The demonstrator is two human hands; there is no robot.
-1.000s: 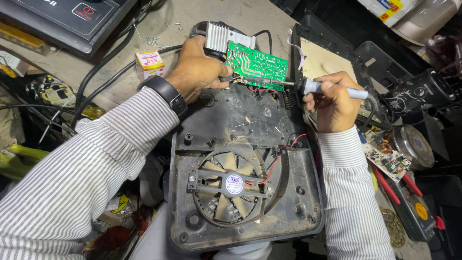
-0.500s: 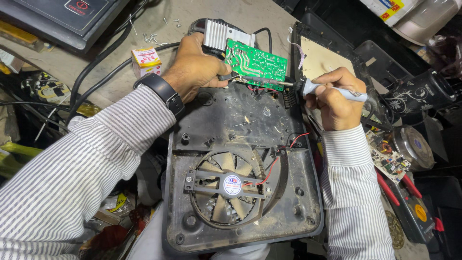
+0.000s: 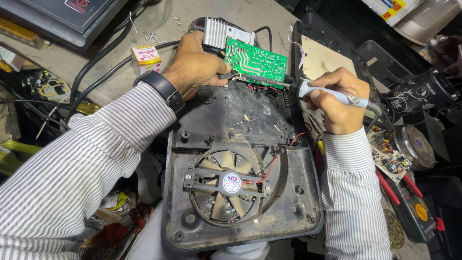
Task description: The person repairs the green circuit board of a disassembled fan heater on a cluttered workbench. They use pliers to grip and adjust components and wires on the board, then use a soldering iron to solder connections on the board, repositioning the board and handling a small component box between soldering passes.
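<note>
My left hand, with a black watch on the wrist, props a green circuit board on edge at the far end of an opened dark plastic appliance base. A ribbed metal heat sink sits on the board's far end. My right hand grips a grey soldering iron; its tip touches the lower right edge of the board. A cooling fan with red and black wires sits in the near half of the base.
A small red and white box and loose screws lie on the bench at upper left with black cables. A small circuit board, red-handled pliers and round metal parts lie right. A black appliance sits far left.
The view has shifted slightly. Both hands keep the board and soldering iron in nearly the same place, with the iron tip still at the board's edge.
</note>
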